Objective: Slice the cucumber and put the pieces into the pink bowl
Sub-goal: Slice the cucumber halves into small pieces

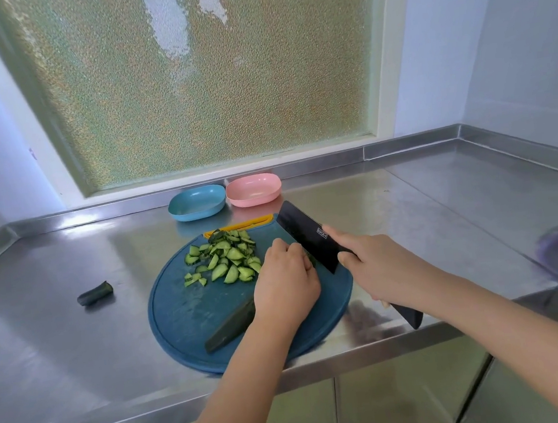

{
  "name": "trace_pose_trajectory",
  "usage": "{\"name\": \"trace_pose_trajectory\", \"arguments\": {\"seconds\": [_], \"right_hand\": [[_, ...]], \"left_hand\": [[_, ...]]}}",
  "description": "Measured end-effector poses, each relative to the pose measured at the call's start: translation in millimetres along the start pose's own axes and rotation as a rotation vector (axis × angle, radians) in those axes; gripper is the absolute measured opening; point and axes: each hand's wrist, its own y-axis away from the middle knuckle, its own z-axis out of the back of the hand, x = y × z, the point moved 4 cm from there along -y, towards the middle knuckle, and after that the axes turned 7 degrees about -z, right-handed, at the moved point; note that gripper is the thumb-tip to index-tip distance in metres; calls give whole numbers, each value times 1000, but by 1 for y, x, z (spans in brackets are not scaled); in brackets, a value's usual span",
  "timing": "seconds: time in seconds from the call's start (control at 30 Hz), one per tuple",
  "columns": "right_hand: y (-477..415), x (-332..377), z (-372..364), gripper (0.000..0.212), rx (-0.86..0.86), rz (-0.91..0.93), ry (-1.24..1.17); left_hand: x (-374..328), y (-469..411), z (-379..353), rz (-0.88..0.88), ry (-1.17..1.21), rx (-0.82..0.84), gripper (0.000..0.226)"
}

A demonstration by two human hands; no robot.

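Our left hand [284,279] curls over the cucumber [229,328], pinning it to the blue cutting board [184,310]. Our right hand [376,266] grips the black knife [308,237], blade just beside the left knuckles. Cut slices [227,258] are heaped beyond the left hand, and the pink bowl [254,189] stands on the surface [424,203] farther back.
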Motion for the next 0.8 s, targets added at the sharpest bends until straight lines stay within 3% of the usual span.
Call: {"name": "trace_pose_trajectory", "arguments": {"seconds": [0.53, 0.8], "right_hand": [[-4, -2, -23, 56, -40, 31, 121], [-7, -5, -13, 54, -20, -4, 17]], "left_hand": [[-1, 0, 1, -11, 2, -3, 10], [-2, 0, 3, 15, 12, 14, 9]]}}
